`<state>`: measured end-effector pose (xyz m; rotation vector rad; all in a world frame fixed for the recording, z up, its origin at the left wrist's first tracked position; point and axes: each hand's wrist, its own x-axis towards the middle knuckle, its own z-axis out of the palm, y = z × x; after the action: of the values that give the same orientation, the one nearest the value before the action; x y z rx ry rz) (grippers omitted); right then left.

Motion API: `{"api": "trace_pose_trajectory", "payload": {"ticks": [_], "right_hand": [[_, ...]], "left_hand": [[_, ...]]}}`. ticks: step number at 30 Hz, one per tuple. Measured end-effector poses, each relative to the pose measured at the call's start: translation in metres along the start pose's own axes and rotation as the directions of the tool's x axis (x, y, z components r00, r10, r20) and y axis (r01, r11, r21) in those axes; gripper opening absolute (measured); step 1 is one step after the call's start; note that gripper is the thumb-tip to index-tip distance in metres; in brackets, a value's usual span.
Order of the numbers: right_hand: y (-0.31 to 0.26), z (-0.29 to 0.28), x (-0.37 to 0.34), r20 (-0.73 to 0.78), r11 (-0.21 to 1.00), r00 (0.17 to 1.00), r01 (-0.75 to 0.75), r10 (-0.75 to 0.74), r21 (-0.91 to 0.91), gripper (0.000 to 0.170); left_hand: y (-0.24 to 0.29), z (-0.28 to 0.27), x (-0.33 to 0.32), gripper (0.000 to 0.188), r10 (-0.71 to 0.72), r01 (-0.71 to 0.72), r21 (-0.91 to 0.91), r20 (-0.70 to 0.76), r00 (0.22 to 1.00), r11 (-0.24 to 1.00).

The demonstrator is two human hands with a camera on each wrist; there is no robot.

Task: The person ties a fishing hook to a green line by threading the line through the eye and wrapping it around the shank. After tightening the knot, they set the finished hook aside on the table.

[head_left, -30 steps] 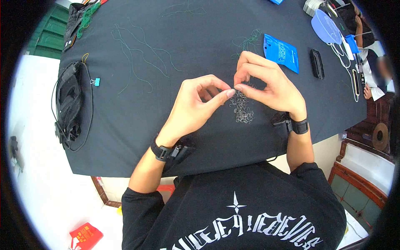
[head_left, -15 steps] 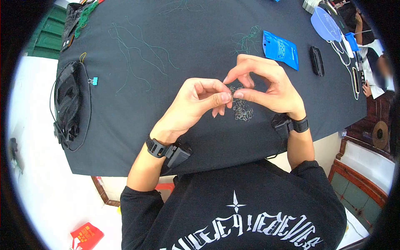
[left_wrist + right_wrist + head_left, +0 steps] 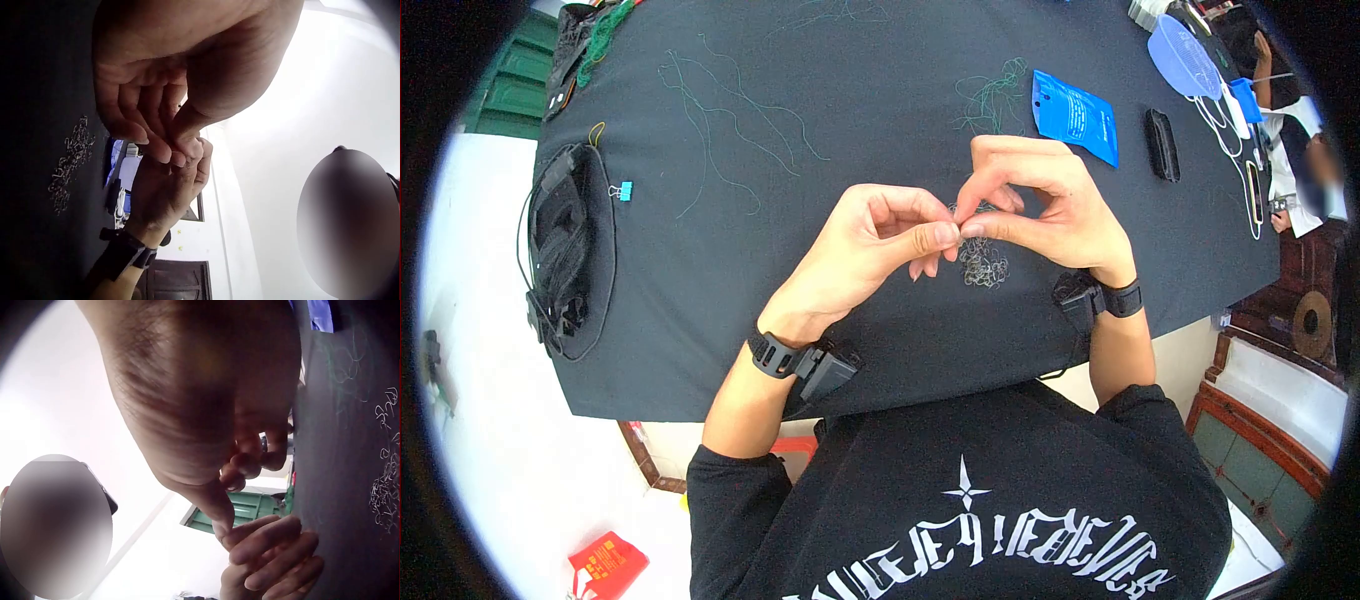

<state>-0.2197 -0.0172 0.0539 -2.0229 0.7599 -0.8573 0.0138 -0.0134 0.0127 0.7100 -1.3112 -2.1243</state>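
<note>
The thumb and forefinger of the left hand (image 3: 855, 245) were pressed together in a pinch, and those of the right hand (image 3: 1055, 205) met them tip to tip, apparently on a tiny item too fine to make out. The left hand's other fingers curled loosely beneath; the right's arched clear. This looked like close fingertip work in mid-step, the two pinches sharing one spot above the table. Just beyond, the small curled metal pieces (image 3: 983, 266) lay heaped on the black cloth (image 3: 900, 365), apart from both hands in the wrist views. Farther out lay a tangle of green thread (image 3: 1000, 92), beside a blue packet (image 3: 1075, 117), and loose green strands (image 3: 718, 125) off to the left. The next move, as I judged it, called for one pinch to stay firm while the other shifted slightly, without dropping the piece.
</note>
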Motion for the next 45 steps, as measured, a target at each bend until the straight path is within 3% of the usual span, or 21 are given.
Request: {"api": "trace_pose_trajectory", "payload": {"ticks": [15,33,45], "right_hand": [[0.007,0.000,-0.001,-0.019,0.999,0.999,-0.029,0.029,0.014,0.013],[0.011,0.005,-0.001,-0.003,0.997,0.999,-0.041,0.042,0.069,0.013],[0.013,0.007,-0.002,-0.042,0.993,0.999,-0.019,0.024,0.115,0.016]], "left_hand": [[0.014,0.001,-0.001,0.020,0.110,-0.105,0.067,-0.087,0.990,0.992],[0.012,0.001,-0.003,0.015,0.086,-0.076,0.147,-0.066,0.994,0.986],[0.007,0.000,-0.002,0.013,0.050,-0.047,-0.106,0.026,0.998,0.993]]}}
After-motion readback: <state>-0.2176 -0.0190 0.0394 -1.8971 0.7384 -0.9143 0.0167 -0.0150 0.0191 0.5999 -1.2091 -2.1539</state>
